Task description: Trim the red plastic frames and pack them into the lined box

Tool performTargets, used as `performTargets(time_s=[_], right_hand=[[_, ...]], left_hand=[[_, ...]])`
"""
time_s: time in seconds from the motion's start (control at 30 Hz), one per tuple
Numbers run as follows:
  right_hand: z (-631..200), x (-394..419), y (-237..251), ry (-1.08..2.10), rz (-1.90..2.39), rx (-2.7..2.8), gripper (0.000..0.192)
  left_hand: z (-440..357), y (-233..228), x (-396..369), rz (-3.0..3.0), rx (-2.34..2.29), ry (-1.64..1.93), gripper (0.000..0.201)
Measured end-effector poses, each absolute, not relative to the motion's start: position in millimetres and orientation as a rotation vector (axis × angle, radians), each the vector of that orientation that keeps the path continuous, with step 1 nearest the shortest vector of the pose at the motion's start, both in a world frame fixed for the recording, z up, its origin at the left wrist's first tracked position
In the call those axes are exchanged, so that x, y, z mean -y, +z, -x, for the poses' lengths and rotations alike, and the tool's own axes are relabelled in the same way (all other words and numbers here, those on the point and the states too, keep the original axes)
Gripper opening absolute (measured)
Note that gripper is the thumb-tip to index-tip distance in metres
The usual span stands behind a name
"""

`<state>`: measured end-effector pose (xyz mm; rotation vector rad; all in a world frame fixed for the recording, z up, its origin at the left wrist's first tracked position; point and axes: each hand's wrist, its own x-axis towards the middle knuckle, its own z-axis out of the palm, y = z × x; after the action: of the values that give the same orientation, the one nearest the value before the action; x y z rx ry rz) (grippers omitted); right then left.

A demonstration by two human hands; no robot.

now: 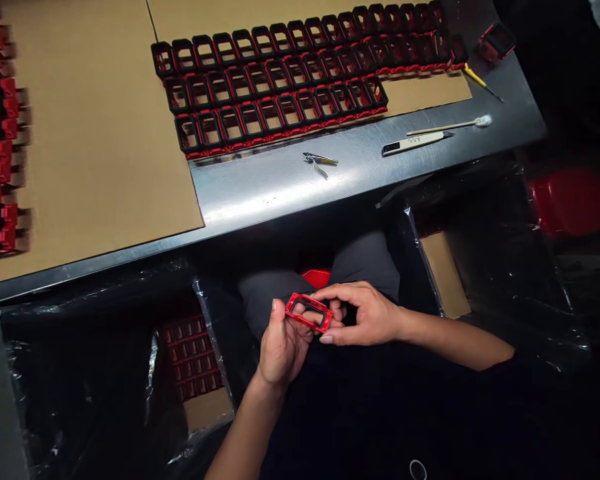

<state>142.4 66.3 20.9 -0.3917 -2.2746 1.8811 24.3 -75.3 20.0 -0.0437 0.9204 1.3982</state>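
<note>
I hold a small red rectangular frame point(309, 311) over my lap, below the table's front edge. My left hand point(281, 347) grips its left end with thumb and fingers. My right hand point(363, 313) pinches its right end, fingers curled. On the table, three rows of black-and-red frames point(290, 83) stand on brown cardboard point(100, 133).
The steel table point(280, 183) carries tweezers point(319, 160), a white-handled blade point(415, 141), a swab stick point(453, 125) and a yellow tool point(477, 80). More frames point(0, 147) line the left edge. Plastic-lined boxes sit at lower left point(193, 357) and right point(443, 273). A red stool point(570, 200) stands right.
</note>
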Motion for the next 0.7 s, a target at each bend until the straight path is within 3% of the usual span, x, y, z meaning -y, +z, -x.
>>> performTargets(time_s=[0.7], right_hand=[[-143.4, -68.0, 22.9, 1.767, 0.451, 2.396, 0.053]], left_hand=[[-30.0, 12.9, 71.2, 0.198, -1.222, 1.458, 0.076]])
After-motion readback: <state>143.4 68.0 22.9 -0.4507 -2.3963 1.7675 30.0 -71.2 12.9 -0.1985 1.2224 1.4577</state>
